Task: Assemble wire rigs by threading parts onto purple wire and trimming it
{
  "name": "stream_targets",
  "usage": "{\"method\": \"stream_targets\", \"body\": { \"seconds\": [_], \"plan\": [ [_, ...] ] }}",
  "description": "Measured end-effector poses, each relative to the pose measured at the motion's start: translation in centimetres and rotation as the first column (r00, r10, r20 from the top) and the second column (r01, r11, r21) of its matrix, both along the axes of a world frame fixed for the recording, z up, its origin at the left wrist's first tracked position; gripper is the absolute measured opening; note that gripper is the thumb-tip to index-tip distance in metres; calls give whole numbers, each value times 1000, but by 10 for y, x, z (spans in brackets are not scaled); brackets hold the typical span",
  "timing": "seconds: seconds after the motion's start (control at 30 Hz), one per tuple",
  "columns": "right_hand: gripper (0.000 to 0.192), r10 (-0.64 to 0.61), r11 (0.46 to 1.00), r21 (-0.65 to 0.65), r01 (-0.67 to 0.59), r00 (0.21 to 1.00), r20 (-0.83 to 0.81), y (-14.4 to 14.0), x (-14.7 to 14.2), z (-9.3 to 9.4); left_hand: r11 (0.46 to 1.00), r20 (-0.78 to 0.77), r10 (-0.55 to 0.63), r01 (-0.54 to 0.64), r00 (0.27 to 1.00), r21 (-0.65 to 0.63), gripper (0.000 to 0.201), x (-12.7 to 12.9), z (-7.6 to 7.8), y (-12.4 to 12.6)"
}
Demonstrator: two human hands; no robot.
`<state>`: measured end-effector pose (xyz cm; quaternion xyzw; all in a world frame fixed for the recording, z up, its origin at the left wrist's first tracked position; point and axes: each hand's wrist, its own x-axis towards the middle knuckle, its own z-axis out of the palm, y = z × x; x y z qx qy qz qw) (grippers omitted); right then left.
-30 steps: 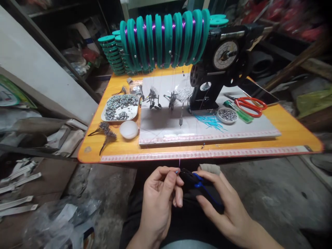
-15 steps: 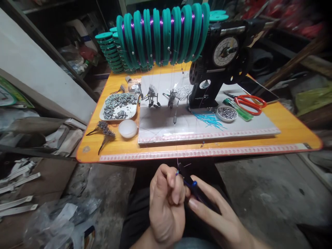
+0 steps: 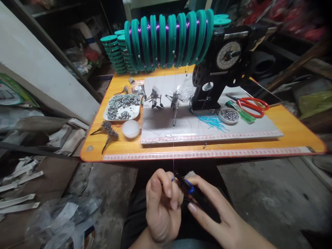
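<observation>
My left hand (image 3: 164, 205) is palm up before the table's front edge, its fingers curled and pinching a thin purple line (image 3: 173, 162). The line runs up over the edge towards a grey cylindrical weight (image 3: 174, 121). A small blue bit shows by the left fingertips. My right hand (image 3: 218, 211) is closed around black pliers with blue parts (image 3: 191, 189). The jaws point up and left and are beside the line, close to my left fingers. Whether they grip the line cannot be made out.
Green spools of purple line (image 3: 168, 41) hang on a black machine (image 3: 210, 83). On the orange table (image 3: 95, 148) are a white tray (image 3: 138, 112) of grey weights, a small white bowl (image 3: 131, 129), a dish of metal bits (image 3: 229, 116), red-handled scissors (image 3: 252, 105) and blue strips (image 3: 211, 121).
The view has shifted slightly. Both hands have moved a little left and down, with the pliers still in the right. A thin piece that stuck out right of the jaws no longer shows.
</observation>
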<state>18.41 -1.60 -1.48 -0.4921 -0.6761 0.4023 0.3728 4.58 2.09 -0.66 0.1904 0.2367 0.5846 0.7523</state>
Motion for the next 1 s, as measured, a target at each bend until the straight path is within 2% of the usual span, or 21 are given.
{"method": "stream_targets", "body": {
  "seconds": [0.2,0.33,0.43,0.53,0.6,0.67,0.77,0.8,0.83,0.87,0.9,0.93,0.97,1.0],
  "plan": [
    [46,-3,993,120,-1,999,33,4,-3,3,997,68,-24,29,997,-77,46,3,-1,0],
    [43,-67,989,135,63,997,25,0,-3,-12,988,153,-45,67,987,-138,45,6,1,0],
    [42,-188,979,62,193,979,-81,-12,-5,-33,983,219,-59,94,974,-156,46,8,4,-1],
    [41,-233,969,-146,201,940,-248,-20,-10,-45,985,268,-36,80,963,-155,51,8,6,-2],
    [39,-216,963,-228,145,922,-322,-19,-14,-43,987,269,-18,60,963,-147,52,7,5,-2],
    [34,-161,974,-205,100,940,-302,-16,-15,-32,991,265,-20,55,964,-123,51,4,2,-3],
    [31,-78,995,-66,72,992,-96,-8,-3,-12,997,233,-69,77,970,-27,49,-4,-6,-3],
    [33,-108,994,-2,108,994,-22,-4,7,-6,996,207,-92,91,974,15,48,-7,-8,-2],
    [37,-190,979,75,187,981,35,0,21,-2,994,171,-109,103,979,47,45,-10,-11,-1],
    [43,-311,941,166,295,947,76,6,40,2,991,135,-118,108,984,74,42,-13,-13,0],
    [46,-473,859,267,437,877,87,13,62,4,988,110,-118,106,987,109,40,-16,-14,1],
    [49,-631,743,368,559,768,107,20,88,5,988,95,-107,95,990,122,40,-18,-16,2],
    [51,-756,623,469,627,637,152,27,116,5,995,85,-54,46,995,93,39,-19,-16,2],
    [48,-842,531,540,653,480,247,33,143,3,998,74,-15,10,997,64,39,-19,-16,2]
  ]
}}
